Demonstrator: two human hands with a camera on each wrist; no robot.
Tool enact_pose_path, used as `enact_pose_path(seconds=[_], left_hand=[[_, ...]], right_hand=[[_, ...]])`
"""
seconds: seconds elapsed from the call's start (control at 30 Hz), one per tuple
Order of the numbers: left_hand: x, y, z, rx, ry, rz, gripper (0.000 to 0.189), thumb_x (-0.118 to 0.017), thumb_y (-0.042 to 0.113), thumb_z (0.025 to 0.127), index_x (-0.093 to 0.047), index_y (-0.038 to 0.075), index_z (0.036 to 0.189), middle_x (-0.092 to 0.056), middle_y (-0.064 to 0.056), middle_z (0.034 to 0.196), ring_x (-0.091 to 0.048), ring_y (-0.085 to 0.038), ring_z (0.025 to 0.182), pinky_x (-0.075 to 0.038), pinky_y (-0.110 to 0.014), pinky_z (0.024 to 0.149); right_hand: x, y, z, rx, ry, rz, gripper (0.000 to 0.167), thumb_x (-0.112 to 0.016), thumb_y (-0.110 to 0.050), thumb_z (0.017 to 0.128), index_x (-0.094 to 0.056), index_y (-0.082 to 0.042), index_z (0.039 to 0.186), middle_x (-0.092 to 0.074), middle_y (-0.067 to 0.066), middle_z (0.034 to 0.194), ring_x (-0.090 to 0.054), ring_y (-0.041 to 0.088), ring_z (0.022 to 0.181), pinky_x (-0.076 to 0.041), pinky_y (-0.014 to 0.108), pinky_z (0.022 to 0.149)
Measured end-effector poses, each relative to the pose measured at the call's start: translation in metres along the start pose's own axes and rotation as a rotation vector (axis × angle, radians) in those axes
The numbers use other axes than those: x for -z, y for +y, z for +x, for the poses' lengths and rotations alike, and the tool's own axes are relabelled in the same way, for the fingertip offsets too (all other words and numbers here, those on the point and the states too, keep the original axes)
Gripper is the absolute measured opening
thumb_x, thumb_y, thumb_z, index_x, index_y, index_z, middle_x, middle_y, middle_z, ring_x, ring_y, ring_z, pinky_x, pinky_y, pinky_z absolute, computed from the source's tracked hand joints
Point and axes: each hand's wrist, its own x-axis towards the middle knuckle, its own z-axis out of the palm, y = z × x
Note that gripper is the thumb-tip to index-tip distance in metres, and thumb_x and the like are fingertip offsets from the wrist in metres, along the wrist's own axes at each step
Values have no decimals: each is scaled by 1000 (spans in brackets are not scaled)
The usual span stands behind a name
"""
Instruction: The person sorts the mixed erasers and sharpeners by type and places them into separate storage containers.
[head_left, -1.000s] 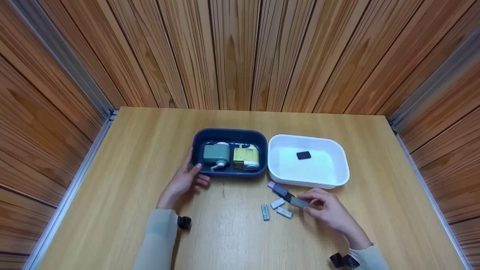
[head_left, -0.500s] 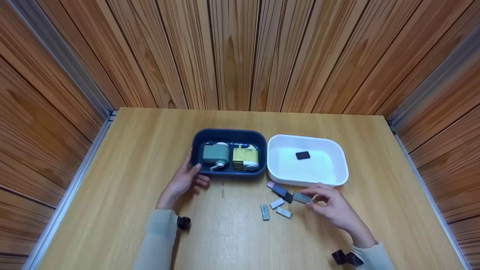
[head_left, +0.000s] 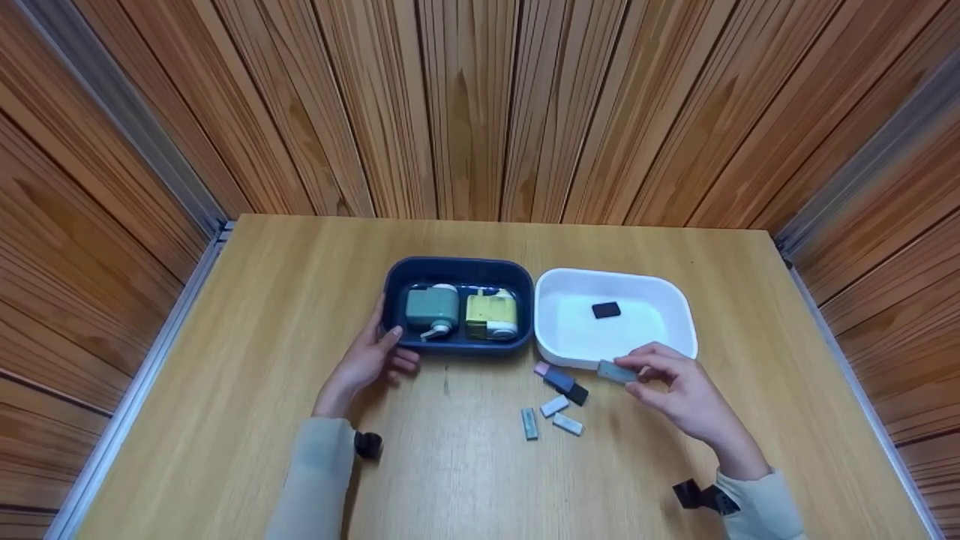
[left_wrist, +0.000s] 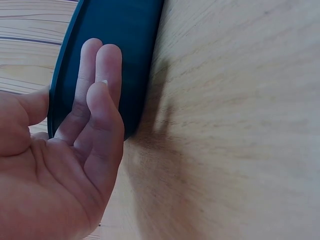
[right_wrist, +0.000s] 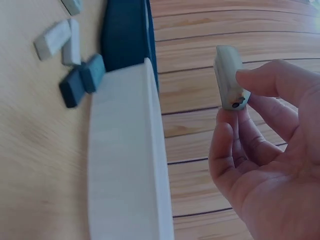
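Note:
My right hand [head_left: 679, 394] pinches a grey-green eraser [head_left: 615, 371] between thumb and fingers, raised beside the front rim of the white bin [head_left: 551, 330]. In the right wrist view, the eraser [right_wrist: 229, 75] has dark smudges on one end. A black eraser [head_left: 606, 310] lies inside the white bin. My left hand [head_left: 367, 364] holds the near left corner of the navy bin [head_left: 460, 349], thumb on the rim and fingers along the outer wall [left_wrist: 132, 75]. Two crank pencil sharpeners lie in that bin, one green [head_left: 433, 307] and one yellow [head_left: 491, 311].
On the table before the bins lie several erasers: a blue one with a pink end [head_left: 556, 379], a black one [head_left: 577, 395], two pale ones [head_left: 555, 406] and a light blue one [head_left: 529, 424]. Wood-patterned panels [head_left: 480, 112] surround the table.
My right hand has lifted the grey-green eraser away from the other erasers, up and right toward the white bin's front rim. The left hand has stayed on the navy bin.

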Motion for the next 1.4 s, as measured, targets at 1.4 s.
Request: enact_pose_path(seconds=[1.4], left_hand=[[1, 0, 0, -14, -12, 24, 66, -40, 29, 109, 0, 53, 155, -70, -21, 100, -70, -34, 91, -54, -41, 71]], right_hand=[[76, 0, 62, -177, 45, -148, 32, -67, -11, 96, -67, -5, 128, -57, 11, 125, -50, 25, 113, -45, 14, 88]])
